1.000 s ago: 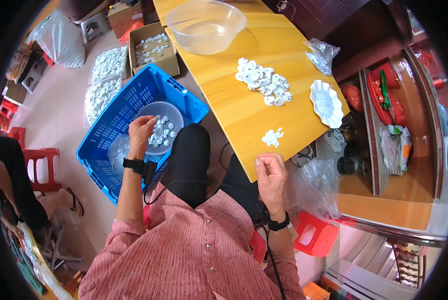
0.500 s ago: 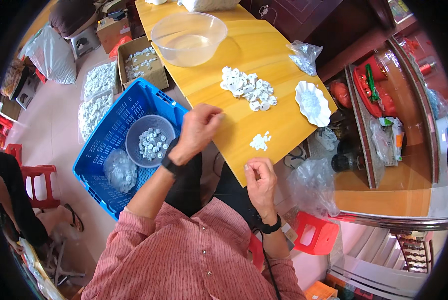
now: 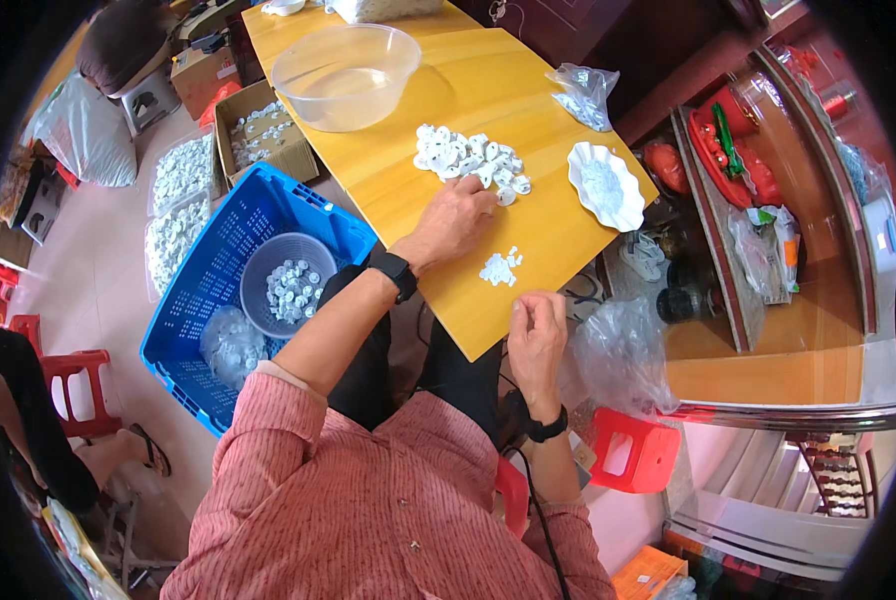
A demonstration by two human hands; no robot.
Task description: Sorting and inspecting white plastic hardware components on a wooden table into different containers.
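Observation:
My left hand (image 3: 456,222) reaches over the wooden table, its bent fingertips at the near edge of a heap of small white round plastic pieces (image 3: 451,150). Whether one of them is between those fingers is hidden. Beside the table's near corner, my right hand (image 3: 538,335) is raised with thumb and fingers pinched together. Anything inside that pinch is too small to make out. Between both hands lies a little pile of tiny white bits (image 3: 498,268). A white scalloped dish (image 3: 623,212) holding pale small bits stands further right.
A clear plastic bowl (image 3: 313,98) and a plastic bag (image 3: 590,88) sit farther back on the table (image 3: 368,165). To the left, a blue crate (image 3: 203,215) contains a round basket (image 3: 323,258) of white pieces and a filled bag (image 3: 230,345). A red stool (image 3: 658,455) stands right.
My left hand has moved from the table's left edge to the right, onto the heap of white pieces. My right hand stays pinched by the table corner. The whole view has shifted slightly.

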